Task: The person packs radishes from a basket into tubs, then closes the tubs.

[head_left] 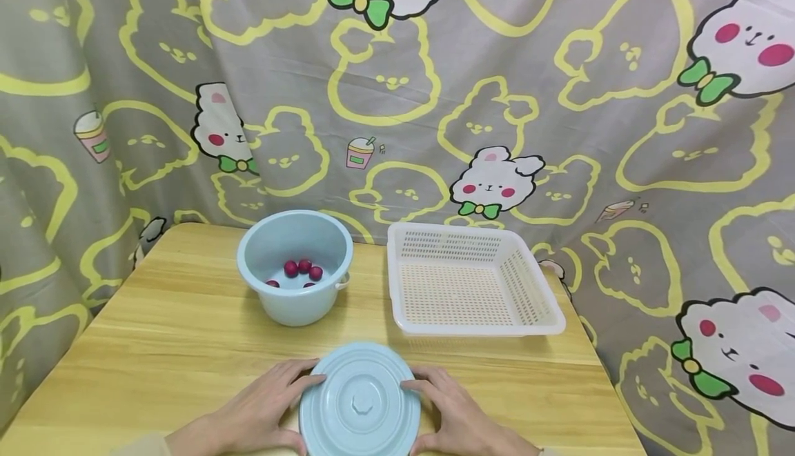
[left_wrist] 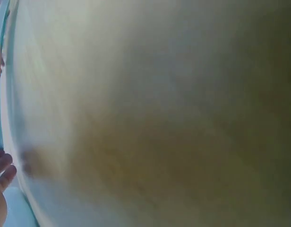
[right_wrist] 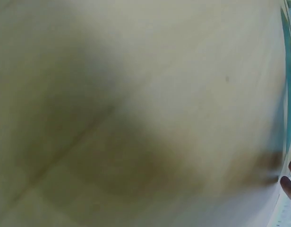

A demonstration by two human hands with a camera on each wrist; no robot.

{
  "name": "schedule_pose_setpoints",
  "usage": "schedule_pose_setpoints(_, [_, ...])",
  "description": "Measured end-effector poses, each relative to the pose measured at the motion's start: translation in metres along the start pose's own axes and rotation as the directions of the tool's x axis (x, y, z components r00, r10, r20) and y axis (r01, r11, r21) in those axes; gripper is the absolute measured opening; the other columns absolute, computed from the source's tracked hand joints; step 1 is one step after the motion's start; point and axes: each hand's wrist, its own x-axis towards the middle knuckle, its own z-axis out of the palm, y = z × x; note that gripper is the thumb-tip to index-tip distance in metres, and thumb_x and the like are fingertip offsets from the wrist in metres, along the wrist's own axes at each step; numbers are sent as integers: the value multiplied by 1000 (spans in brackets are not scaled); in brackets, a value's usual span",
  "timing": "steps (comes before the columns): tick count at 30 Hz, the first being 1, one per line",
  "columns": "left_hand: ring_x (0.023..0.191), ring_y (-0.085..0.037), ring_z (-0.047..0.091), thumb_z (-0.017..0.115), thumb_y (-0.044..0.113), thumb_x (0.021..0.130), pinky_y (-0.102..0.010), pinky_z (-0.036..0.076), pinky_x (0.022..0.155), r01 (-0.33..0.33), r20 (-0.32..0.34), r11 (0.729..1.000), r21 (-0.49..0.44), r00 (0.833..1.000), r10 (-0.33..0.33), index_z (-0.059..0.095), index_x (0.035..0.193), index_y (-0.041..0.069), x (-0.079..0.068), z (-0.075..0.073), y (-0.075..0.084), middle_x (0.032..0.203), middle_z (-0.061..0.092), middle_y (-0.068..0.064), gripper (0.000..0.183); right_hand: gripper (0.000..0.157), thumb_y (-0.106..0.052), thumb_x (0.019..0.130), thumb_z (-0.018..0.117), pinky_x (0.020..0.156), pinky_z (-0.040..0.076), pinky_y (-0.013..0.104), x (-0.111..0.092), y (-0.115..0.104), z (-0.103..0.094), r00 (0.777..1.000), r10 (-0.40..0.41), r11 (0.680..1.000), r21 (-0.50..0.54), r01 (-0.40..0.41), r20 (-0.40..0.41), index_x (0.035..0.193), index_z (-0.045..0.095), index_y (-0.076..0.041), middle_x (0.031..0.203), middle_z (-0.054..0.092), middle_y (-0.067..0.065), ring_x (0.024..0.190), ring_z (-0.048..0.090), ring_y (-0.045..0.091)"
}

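A round light-blue lid point(head_left: 362, 404) with a small raised knob lies at the front edge of the head view. My left hand point(head_left: 263, 404) grips its left rim, fingers curved along the edge and thumb at the near side. On the opposite rim my right hand point(head_left: 456, 414) holds it the same way. Each wrist view catches only a sliver of the lid, with left fingers point(left_wrist: 3, 165) and right fingers point(right_wrist: 287, 183) by its edge. Beyond the lid stands a light-blue bucket point(head_left: 295, 308) with several small dark-red round things point(head_left: 291, 269) inside.
A white perforated plastic basket point(head_left: 478, 330) stands on the back right of the wooden table point(head_left: 155, 345), to the right of the bucket. Behind the table hangs a grey curtain point(head_left: 397, 145) with cartoon prints.
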Motion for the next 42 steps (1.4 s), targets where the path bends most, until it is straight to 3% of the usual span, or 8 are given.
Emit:
schedule_pose_setpoints(5, [130,-21,60,67,89,65,-49,61,98,-2,-53,1000,-1,999,2,60,145,21,0,-9,2,151,58,-4,105,96,-66,68,86,103,61,43,0,-3,-2,997,-44,997,67,49,-70,148,55,-24,159,49,9,135,58,24])
schedule_pose_setpoints(12, [131,-22,61,71,88,63,-50,62,98,14,-75,1000,-10,997,-15,58,147,25,4,-30,6,153,57,-4,106,95,-60,67,91,106,59,48,5,-8,-11,983,-108,987,100,124,-151,145,56,-18,160,46,16,139,56,31])
schedule_pose_setpoints(19, [126,-23,63,74,88,59,-44,62,97,-69,-189,996,49,979,77,61,145,20,10,-51,7,148,61,-8,111,93,-57,69,92,107,59,50,9,-15,-22,978,-115,986,102,135,-176,146,57,-18,163,43,17,142,54,32])
schedule_pose_setpoints(21, [126,-24,62,76,88,58,-32,55,108,-92,-218,994,60,970,103,61,145,19,12,-57,8,148,61,-9,112,93,-53,68,94,107,59,50,12,-17,-26,971,-137,981,105,160,-197,146,57,-16,162,43,18,142,54,32])
schedule_pose_setpoints(24, [127,-26,61,78,86,56,-15,30,125,-115,-251,991,71,959,130,62,144,17,14,-66,8,147,62,-12,113,96,-47,65,98,107,59,49,18,-18,-33,960,-170,976,100,196,-224,145,57,-14,160,45,19,143,53,31])
schedule_pose_setpoints(27, [126,-29,59,82,83,54,-11,11,130,-155,-280,986,64,945,167,63,142,12,18,-76,7,145,62,-16,115,98,-45,62,100,109,58,46,24,-19,-40,949,-201,969,91,229,-243,144,58,-11,158,46,21,143,53,30])
schedule_pose_setpoints(37, [130,-25,57,86,80,54,-9,12,129,-125,-272,989,81,952,142,64,142,17,24,-109,0,148,61,-14,111,101,-39,59,102,116,54,43,55,-18,-61,928,-259,952,91,293,-269,144,57,-7,158,44,25,144,52,34])
schedule_pose_setpoints(42, [129,-26,57,86,80,54,-7,11,127,-97,-284,992,75,952,115,64,142,20,26,-123,-5,149,60,-12,108,104,-37,57,103,116,54,42,73,-17,-68,935,-253,952,106,286,-249,145,56,-9,160,43,24,143,53,35])
